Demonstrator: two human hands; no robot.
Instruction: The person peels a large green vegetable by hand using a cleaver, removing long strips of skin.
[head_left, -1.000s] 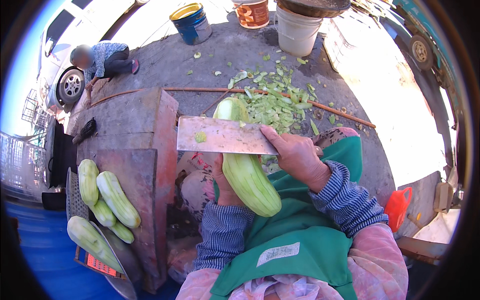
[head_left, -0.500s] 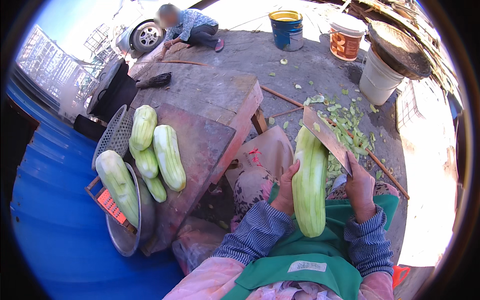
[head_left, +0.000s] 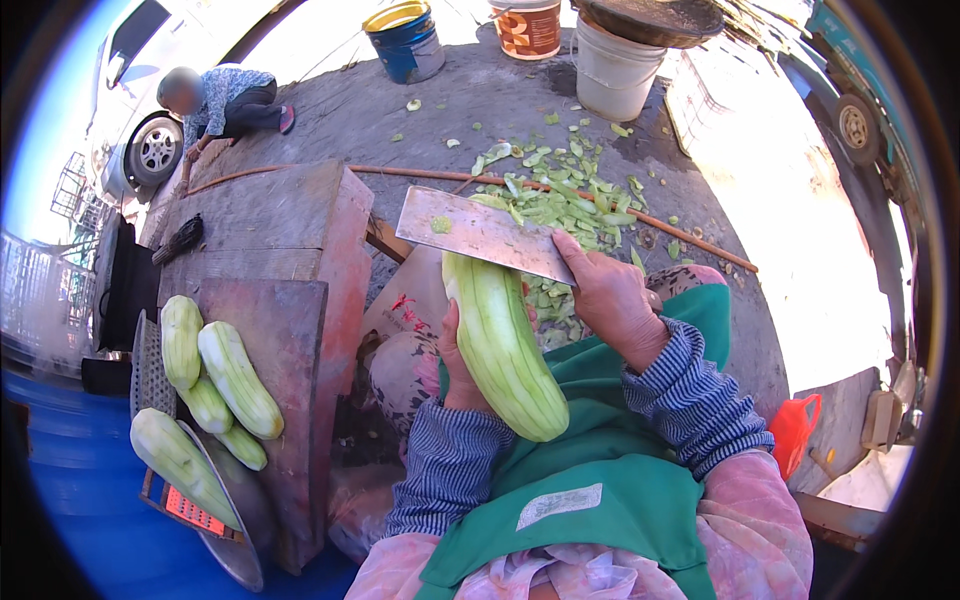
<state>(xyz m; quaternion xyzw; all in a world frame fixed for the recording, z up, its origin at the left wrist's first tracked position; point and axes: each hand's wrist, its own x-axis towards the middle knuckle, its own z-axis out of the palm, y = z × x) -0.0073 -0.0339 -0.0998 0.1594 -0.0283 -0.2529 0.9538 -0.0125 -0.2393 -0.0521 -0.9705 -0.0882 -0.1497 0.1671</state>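
My left hand (head_left: 460, 362) is wrapped round a large peeled gourd (head_left: 508, 355), pale green with darker stripes, held tilted above my lap. In my right hand (head_left: 615, 298) is a cleaver (head_left: 485, 234), its broad blade lying across the gourd's far end. A small green scrap sticks to the blade. The blade hides that tip of the gourd, so I cannot tell whether the edge has cut in. Several more peeled gourds (head_left: 240, 380) lie to the left on a wooden table (head_left: 290, 310). One of them rests over a metal basin (head_left: 262, 500) beside an orange grater (head_left: 193, 510).
Green peelings (head_left: 580, 190) litter the ground beyond my knees, with a long wooden stick (head_left: 690, 238) across them. A blue bucket (head_left: 405, 45) and a white bucket (head_left: 615, 75) stand farther off. A person (head_left: 225, 100) crouches at far left near a vehicle (head_left: 150, 150).
The whole view has swung right, shifting the surroundings leftward. The cleaver has turned flatter across the gourd's far end, and the gourd now leans with its near end to the right.
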